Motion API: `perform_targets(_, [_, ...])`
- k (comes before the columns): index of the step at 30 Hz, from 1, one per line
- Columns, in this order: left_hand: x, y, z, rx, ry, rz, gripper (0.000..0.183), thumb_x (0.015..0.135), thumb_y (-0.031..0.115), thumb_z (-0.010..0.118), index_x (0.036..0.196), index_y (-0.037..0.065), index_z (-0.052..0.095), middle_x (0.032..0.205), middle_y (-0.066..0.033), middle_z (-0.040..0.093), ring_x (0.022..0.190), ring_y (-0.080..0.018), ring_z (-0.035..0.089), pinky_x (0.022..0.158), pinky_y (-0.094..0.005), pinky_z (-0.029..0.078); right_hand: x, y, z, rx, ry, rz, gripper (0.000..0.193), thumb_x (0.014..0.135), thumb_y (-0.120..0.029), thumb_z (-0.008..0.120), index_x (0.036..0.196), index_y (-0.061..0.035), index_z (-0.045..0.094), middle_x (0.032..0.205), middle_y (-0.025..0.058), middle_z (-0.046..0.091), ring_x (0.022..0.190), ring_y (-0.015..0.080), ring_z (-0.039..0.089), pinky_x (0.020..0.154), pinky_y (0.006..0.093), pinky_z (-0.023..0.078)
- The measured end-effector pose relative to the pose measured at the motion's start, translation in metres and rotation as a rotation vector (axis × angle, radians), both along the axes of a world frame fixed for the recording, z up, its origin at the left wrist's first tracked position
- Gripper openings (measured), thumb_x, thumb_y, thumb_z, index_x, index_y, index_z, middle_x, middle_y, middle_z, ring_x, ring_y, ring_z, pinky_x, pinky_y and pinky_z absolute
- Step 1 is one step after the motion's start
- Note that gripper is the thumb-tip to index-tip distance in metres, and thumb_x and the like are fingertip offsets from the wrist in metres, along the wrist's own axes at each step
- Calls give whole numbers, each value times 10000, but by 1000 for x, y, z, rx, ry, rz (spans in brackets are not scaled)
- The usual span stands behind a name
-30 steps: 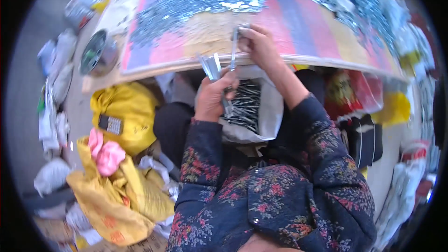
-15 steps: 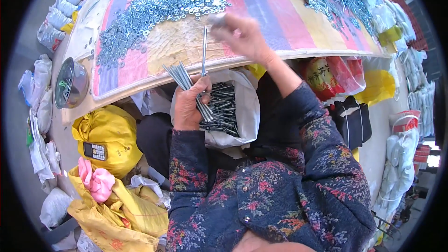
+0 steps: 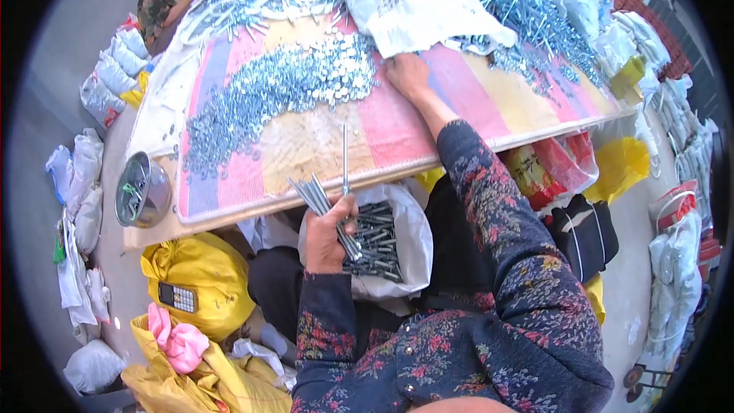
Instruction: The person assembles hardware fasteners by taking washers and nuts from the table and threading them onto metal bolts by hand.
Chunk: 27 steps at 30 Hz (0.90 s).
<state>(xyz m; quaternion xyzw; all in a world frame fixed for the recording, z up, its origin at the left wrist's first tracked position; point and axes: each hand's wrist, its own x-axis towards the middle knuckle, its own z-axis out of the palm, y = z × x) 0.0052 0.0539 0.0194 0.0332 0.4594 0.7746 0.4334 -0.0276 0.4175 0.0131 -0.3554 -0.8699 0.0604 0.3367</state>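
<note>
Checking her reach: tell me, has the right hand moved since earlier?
Yes. The right hand went from beside the left hand up the striped table to the washers.

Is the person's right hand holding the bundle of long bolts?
No. The left hand grips the long bolts, while the right hand reaches into the pile of washers on the table.

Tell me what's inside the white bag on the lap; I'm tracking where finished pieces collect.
The white bag holds a bundle of long dark bolts lying side by side. The left hand, gripping several bolts, covers part of them; the bag's bottom is hidden.
</note>
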Motion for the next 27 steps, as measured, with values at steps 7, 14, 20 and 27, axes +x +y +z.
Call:
perform_targets(7, [-2,-8,-2,45,-49,37,122,809,45,694,889,-35,647,723,-77,608,577,-109,536,431,-198,382,15,-54,23,-154,168,400,376,796,-323,627,756,51,651,714,225,636,614,334,626,592,426,479])
perform_targets(14, [-11,-23,2,120,48,96,153,829,97,696,898,-10,612,742,-83,608,484,-93,490,407,-187,381,21,-130,161,-442,305,591,338,825,-303,638,838,32,680,628,81,625,587,108,560,567,305,460])
perform_targets(20, [-6,-36,3,125,149,46,157,791,65,713,885,-39,643,720,-83,607,543,-106,519,433,-204,383,57,-191,92,-837,42,798,336,868,-335,627,968,-19,676,696,19,599,621,97,543,584,259,441])
perform_targets(27, [-9,-47,6,64,178,-15,130,809,76,687,860,-29,631,703,-73,586,562,-105,511,433,-204,365,54,-184,120,-794,-142,964,296,811,-266,642,786,29,657,645,43,592,562,113,550,514,280,443])
